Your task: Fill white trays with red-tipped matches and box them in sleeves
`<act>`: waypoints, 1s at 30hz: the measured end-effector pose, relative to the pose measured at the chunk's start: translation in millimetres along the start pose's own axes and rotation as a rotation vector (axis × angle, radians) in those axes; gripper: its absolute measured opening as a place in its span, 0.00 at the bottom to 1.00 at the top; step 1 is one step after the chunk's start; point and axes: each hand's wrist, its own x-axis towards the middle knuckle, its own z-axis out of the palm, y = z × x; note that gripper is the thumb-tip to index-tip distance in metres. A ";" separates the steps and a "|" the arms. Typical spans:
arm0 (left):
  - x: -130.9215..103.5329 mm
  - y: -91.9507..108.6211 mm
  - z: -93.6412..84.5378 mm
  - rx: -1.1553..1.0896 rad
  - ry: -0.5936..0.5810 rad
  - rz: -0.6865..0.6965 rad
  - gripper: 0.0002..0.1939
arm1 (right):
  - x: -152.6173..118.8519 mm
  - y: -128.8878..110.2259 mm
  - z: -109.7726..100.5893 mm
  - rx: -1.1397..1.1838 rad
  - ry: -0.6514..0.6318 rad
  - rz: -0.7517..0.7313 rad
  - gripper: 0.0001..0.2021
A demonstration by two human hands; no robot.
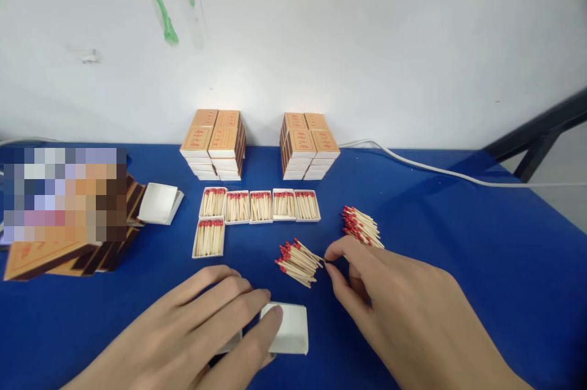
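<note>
My left hand point(215, 323) is curled low over the blue table. Its thumb presses the left edge of a white matchbox tray point(293, 330) with no matches inside, and part of another white piece shows beneath the palm. To the right, my right hand point(389, 298) pinches the bare end of a match point(314, 252) at the edge of a loose pile of red-tipped matches point(298, 264). A second pile of matches point(360, 226) lies just beyond my right knuckles. Several trays filled with matches point(260, 206) stand in a row, with one more filled tray point(209, 238) in front at the left.
Two blocks of stacked matchboxes point(213, 145), point(309, 145) stand against the white wall point(367, 41). Matchbox sleeves point(50, 255) lie heaped at the left, partly blurred, beside white trays point(158, 203). A white cable point(426, 167) crosses the back right of the table point(458, 243).
</note>
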 end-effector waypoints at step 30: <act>-25.2 2.4 3.1 -0.023 -0.077 0.012 0.20 | -0.6 -31.4 12.0 0.085 0.068 0.129 0.23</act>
